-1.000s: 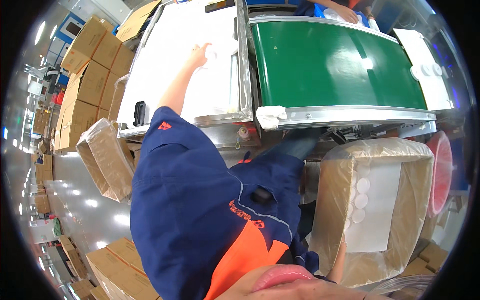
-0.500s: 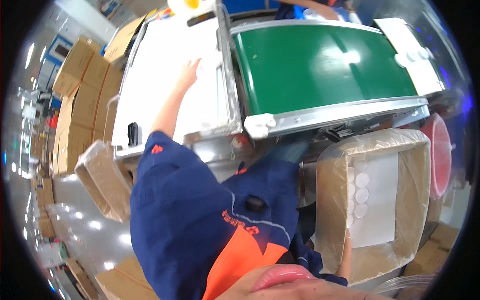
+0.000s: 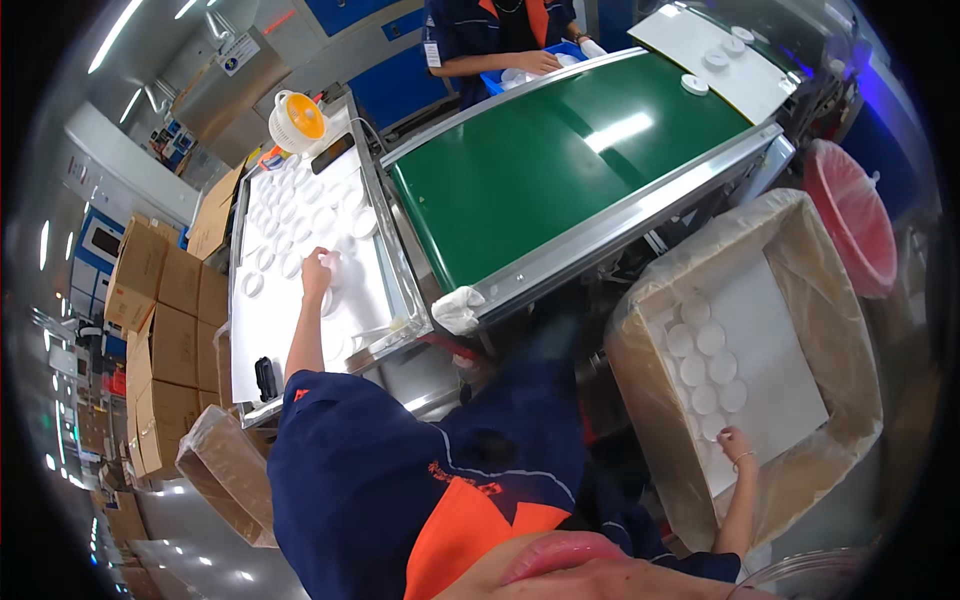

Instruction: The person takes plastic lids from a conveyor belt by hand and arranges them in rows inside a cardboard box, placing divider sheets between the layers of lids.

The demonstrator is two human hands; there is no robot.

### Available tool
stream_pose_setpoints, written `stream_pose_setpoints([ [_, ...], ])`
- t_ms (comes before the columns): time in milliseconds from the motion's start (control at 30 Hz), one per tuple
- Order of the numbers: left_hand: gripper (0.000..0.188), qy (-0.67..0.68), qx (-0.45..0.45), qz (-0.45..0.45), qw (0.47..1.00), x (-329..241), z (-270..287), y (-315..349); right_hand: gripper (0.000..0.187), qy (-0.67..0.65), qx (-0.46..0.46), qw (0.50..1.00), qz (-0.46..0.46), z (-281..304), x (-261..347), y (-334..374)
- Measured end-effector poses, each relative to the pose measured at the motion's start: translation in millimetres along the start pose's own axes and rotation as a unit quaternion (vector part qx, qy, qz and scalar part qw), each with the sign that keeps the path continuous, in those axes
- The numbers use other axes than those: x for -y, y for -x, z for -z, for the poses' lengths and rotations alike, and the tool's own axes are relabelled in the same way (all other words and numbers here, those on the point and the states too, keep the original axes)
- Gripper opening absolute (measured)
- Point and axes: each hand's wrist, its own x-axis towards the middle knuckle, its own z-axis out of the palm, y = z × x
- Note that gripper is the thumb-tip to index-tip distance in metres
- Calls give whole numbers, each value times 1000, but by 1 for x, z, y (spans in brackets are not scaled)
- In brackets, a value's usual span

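**The view has swung, and the right hand (image 3: pixel 738 445) now shows more plainly**

From my remote seat, the frame has turned since a second ago: the green belt (image 3: pixel 520 190) slants more steeply, and the fan (image 3: pixel 302 124) beyond its left end has come fully into sight.

I place everything by that belt. To its left stands the white surface (image 3: pixel 268 345), with many loose discs (image 3: pixel 362 222) spread over its middle and far parts. The left hand (image 3: pixel 317 268) is among them, fingers drawn in; glare washes out the contact there, so I can't tell whether it holds a disc.

On the belt's near side, toward the right, sits the lined box (image 3: pixel 845 425). In it, boxed discs (image 3: pixel 722 368) lie in two rows on a white sheet (image 3: pixel 785 340). The right hand is at the nearest end of those rows, fingers narrowed beside the last disc and perhaps touching it; I can't tell whether they grip it.

I judge the work partly done: the two rows take up only the sheet's left part, while plenty remains on the surface. Across the belt, a co-worker's hand (image 3: pixel 540 62) is at a blue bin (image 3: pixel 491 82) of white pieces.
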Motion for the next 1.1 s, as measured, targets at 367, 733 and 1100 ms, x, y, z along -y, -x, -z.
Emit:
stream_pose_setpoints([
  [367,35,730,350,-42,586,-341,15,126,37,24,-248,968,44,101,-37,59],
  [733,33,592,767,243,52,-607,-50,390,52,154,-634,714,-252,162,-39,112],
  [1100,29,534,803,236,119,-631,-68,406,43,114,-591,728,-328,150,4,115],
])
